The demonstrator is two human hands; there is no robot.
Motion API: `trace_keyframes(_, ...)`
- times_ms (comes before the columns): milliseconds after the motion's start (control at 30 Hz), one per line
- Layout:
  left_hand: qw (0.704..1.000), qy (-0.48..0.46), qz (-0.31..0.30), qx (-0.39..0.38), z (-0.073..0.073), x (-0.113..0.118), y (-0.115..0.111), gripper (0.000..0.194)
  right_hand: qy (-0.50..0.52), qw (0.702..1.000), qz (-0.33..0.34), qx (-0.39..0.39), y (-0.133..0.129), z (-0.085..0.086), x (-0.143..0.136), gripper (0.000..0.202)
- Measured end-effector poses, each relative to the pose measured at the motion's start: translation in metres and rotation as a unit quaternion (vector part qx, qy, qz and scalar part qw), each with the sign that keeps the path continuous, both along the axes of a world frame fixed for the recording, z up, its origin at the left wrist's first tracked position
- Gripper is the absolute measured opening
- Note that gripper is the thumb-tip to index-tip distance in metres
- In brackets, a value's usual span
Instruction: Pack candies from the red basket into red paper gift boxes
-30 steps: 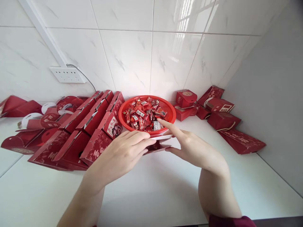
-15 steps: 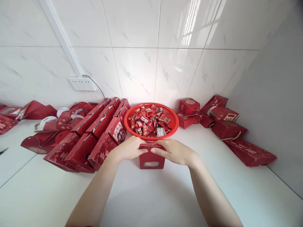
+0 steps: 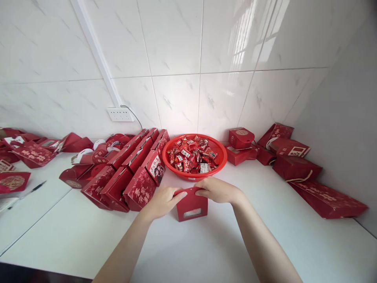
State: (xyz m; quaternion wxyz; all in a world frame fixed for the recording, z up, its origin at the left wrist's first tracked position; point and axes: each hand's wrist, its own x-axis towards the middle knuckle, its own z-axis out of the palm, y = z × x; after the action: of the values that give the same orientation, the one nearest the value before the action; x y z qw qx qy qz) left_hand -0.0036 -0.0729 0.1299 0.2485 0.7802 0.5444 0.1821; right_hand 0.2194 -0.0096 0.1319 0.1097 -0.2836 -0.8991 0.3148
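A small red gift box (image 3: pixel 192 205) with a clear window low on its near side stands upright on the white table. My left hand (image 3: pixel 163 201) grips its top left edge, thumb on the near face and fingers behind. At the top right corner, my right hand (image 3: pixel 217 190) pinches the edge in the same way. Both hands' fingertips are partly hidden by the box. Just behind stands a red plastic basket (image 3: pixel 219 169) heaped with red-wrapped candies (image 3: pixel 191 154).
Rows of closed red boxes (image 3: pixel 140 188) stand to the left, with more boxes (image 3: pixel 86 153) beyond. Several boxes (image 3: pixel 297 165) lie stacked at the right by the grey wall. A pen (image 3: pixel 32 190) lies far left. A power socket (image 3: pixel 120 114) is on the tiled wall.
My view has swung left, showing more of the left side. The box has tilted slightly and its top panel shows more. Both hands stay on it, the left one a little lower.
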Motion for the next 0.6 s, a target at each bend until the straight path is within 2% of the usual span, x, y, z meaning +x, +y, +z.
trace_keyframes(233, 0.992, -0.067, 0.108, 0.025, -0.037, -0.001, -0.039, 0.039, -0.001, 0.998, 0.049, 0.027, -0.015, 0.002, -0.015, 0.024)
trace_keyframes(333, 0.989, -0.084, 0.118, 0.030, -0.041, -0.008, -0.056, 0.037, 0.009, 0.996, 0.083, -0.030, -0.017, 0.005, -0.017, 0.018)
trace_keyframes(400, 0.988, -0.091, 0.119, 0.034, -0.031, -0.018, -0.066, 0.036, 0.055, 0.988, 0.086, -0.113, -0.012, 0.004, -0.016, 0.026)
trace_keyframes(467, 0.987, -0.096, 0.121, 0.049, -0.011, -0.035, -0.074, 0.033, 0.154, 0.965, 0.058, -0.204, -0.003, -0.005, -0.018, 0.044)
trace_keyframes(533, 0.981, -0.110, 0.120, 0.105, 0.019, -0.055, -0.075, 0.025, 0.260, 0.929, -0.011, -0.261, 0.006, -0.024, -0.026, 0.055)
trace_keyframes(567, 0.973, -0.109, 0.134, 0.152, 0.036, -0.066, -0.073, 0.020, 0.294, 0.916, -0.057, -0.267, 0.009, -0.037, -0.034, 0.055)
trace_keyframes(600, 0.953, -0.113, 0.173, 0.223, 0.054, -0.076, -0.066, 0.016, 0.305, 0.909, -0.098, -0.268, 0.009, -0.051, -0.043, 0.053)
